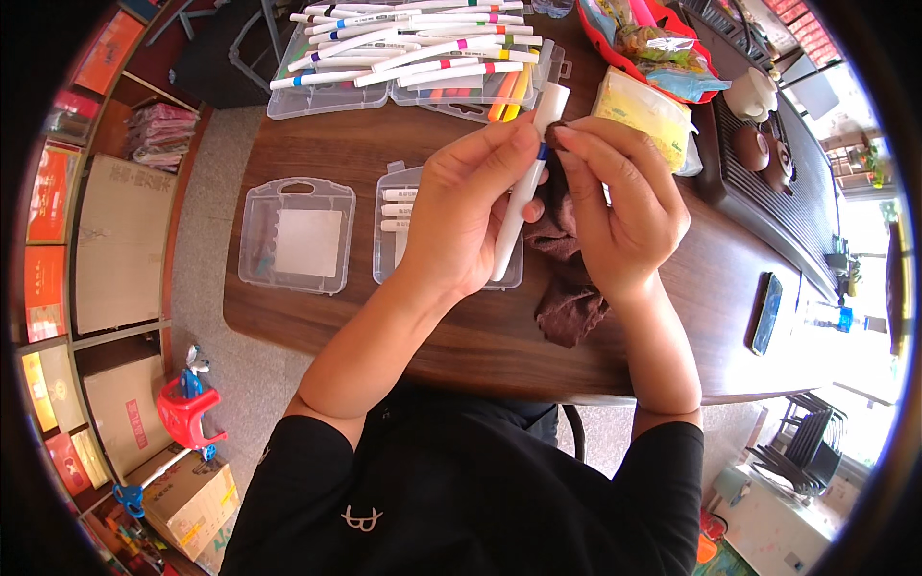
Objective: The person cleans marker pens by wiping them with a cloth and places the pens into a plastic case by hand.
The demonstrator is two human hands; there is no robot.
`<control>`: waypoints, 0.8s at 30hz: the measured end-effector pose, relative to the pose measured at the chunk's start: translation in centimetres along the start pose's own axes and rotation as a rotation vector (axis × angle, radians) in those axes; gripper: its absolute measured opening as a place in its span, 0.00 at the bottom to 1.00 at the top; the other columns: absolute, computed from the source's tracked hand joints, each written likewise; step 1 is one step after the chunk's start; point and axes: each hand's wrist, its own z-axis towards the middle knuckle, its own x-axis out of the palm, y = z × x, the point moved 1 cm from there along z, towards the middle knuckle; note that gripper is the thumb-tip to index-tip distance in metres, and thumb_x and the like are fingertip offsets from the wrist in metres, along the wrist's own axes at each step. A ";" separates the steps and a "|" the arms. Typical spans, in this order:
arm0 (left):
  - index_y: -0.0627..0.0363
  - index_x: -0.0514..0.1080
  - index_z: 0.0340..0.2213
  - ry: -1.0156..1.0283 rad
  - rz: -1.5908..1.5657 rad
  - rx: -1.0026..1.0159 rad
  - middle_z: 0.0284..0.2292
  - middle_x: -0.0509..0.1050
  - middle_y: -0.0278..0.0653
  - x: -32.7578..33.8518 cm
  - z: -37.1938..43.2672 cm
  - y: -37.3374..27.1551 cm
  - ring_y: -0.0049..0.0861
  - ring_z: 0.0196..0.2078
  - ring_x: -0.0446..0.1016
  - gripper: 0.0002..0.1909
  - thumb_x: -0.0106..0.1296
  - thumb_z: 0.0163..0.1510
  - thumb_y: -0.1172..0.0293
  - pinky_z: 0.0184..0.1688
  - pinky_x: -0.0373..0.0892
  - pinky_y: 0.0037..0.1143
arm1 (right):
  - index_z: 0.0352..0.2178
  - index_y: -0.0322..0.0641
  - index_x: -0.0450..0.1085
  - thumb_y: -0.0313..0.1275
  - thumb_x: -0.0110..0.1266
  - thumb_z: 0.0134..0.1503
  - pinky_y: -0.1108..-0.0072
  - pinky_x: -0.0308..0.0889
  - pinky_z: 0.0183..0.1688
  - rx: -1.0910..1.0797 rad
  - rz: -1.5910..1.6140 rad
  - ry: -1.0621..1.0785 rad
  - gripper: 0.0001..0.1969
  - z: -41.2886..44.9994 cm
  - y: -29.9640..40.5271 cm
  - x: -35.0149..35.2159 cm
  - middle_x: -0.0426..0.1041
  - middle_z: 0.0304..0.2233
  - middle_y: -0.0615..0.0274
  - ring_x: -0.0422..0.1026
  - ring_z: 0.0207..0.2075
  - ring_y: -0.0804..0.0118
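Note:
My left hand (468,194) grips a white marker pen (513,219) with a blue band, held tilted over the table. Against the pen near that band, my right hand (627,194) pinches part of a dark brown cloth (573,302), whose loose end hangs down to the tabletop. Beneath my left hand lies a clear plastic case (387,248) with several white pens in it, partly hidden by my hand and forearm. To its left is a clear case piece (245,245) with a white card (310,241) inside.
Several white markers (432,65) lie heaped across clear cases at the far side. A yellow tissue pack (641,119), a red tray (601,47) of wrapped items and a slatted tea tray (756,173) with teaware stand to the right. A phone (766,314) lies near the right edge.

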 end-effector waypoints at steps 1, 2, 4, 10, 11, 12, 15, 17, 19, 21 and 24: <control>0.60 0.73 0.38 0.030 -0.012 -0.003 0.25 0.72 0.30 -0.2 0.1 -0.1 0.12 0.26 0.68 0.12 0.52 0.54 0.66 0.23 0.65 0.16 | 0.30 0.31 0.73 0.16 0.56 0.44 0.81 0.69 0.27 -0.009 0.017 0.011 0.09 -0.2 0.0 0.2 0.72 0.29 0.57 0.73 0.27 0.65; 0.60 0.73 0.38 0.031 -0.012 -0.004 0.25 0.72 0.30 -0.1 0.1 0.0 0.12 0.26 0.68 0.12 0.52 0.54 0.66 0.23 0.65 0.16 | 0.30 0.32 0.73 0.16 0.57 0.44 0.81 0.69 0.27 -0.017 0.033 0.023 0.09 -0.4 -0.1 0.3 0.72 0.29 0.57 0.73 0.27 0.66; 0.60 0.72 0.39 -0.014 -0.033 -0.021 0.25 0.72 0.30 0.3 -0.1 0.0 0.13 0.26 0.69 0.12 0.51 0.55 0.66 0.22 0.65 0.16 | 0.30 0.32 0.73 0.16 0.57 0.44 0.81 0.69 0.27 -0.023 0.025 0.005 0.09 -0.3 -0.4 0.2 0.72 0.29 0.57 0.73 0.27 0.66; 0.61 0.71 0.40 0.088 -0.029 -0.075 0.27 0.72 0.31 -0.1 0.0 -0.1 0.13 0.26 0.70 0.14 0.49 0.56 0.65 0.21 0.64 0.15 | 0.29 0.32 0.73 0.15 0.56 0.43 0.81 0.68 0.27 -0.029 0.006 -0.039 0.09 0.3 -0.3 -0.1 0.72 0.29 0.57 0.72 0.26 0.65; 0.61 0.71 0.40 0.113 -0.026 -0.071 0.27 0.72 0.32 -0.1 0.0 -0.2 0.13 0.26 0.70 0.14 0.49 0.56 0.64 0.21 0.64 0.14 | 0.29 0.32 0.72 0.14 0.56 0.43 0.81 0.68 0.27 -0.038 0.017 -0.022 0.09 0.2 -0.3 -0.1 0.72 0.29 0.58 0.72 0.26 0.65; 0.61 0.71 0.40 0.113 -0.024 -0.071 0.27 0.72 0.32 0.0 0.1 -0.4 0.13 0.26 0.70 0.14 0.49 0.56 0.64 0.21 0.64 0.14 | 0.29 0.32 0.72 0.14 0.56 0.43 0.81 0.68 0.27 -0.039 0.018 -0.024 0.09 0.1 -0.1 -0.1 0.72 0.29 0.58 0.72 0.26 0.65; 0.61 0.69 0.43 0.063 0.021 -0.023 0.28 0.72 0.33 0.2 0.2 -0.7 0.13 0.26 0.70 0.16 0.47 0.57 0.63 0.21 0.65 0.14 | 0.30 0.33 0.72 0.14 0.56 0.43 0.81 0.68 0.27 0.016 0.079 0.075 0.10 0.0 0.5 0.0 0.71 0.28 0.58 0.71 0.25 0.66; 0.62 0.67 0.45 0.102 -0.046 -0.045 0.30 0.72 0.33 -0.1 0.4 -0.4 0.13 0.26 0.70 0.19 0.46 0.57 0.62 0.22 0.66 0.14 | 0.30 0.33 0.72 0.14 0.56 0.43 0.81 0.67 0.27 0.067 0.183 0.152 0.10 0.5 0.1 -0.5 0.70 0.27 0.58 0.71 0.26 0.67; 0.62 0.66 0.46 0.110 -0.030 -0.050 0.30 0.72 0.32 0.3 0.1 -0.6 0.13 0.26 0.71 0.20 0.46 0.57 0.61 0.22 0.66 0.14 | 0.30 0.33 0.72 0.14 0.56 0.43 0.82 0.67 0.27 0.055 0.157 0.074 0.10 0.7 -0.8 -0.8 0.70 0.28 0.59 0.71 0.26 0.67; 0.62 0.66 0.47 0.116 -0.015 -0.056 0.31 0.72 0.32 0.4 0.0 -0.6 0.14 0.26 0.71 0.21 0.46 0.57 0.60 0.22 0.67 0.14 | 0.30 0.34 0.72 0.14 0.57 0.43 0.83 0.66 0.27 0.045 0.132 -0.003 0.10 0.7 -0.9 -0.9 0.70 0.28 0.59 0.71 0.26 0.68; 0.62 0.65 0.48 0.125 0.040 -0.027 0.31 0.72 0.32 0.6 0.0 -0.3 0.14 0.26 0.72 0.22 0.45 0.57 0.60 0.23 0.67 0.13 | 0.30 0.34 0.73 0.16 0.58 0.43 0.84 0.66 0.26 0.070 0.099 -0.054 0.09 0.5 -0.3 -0.6 0.71 0.28 0.60 0.70 0.24 0.70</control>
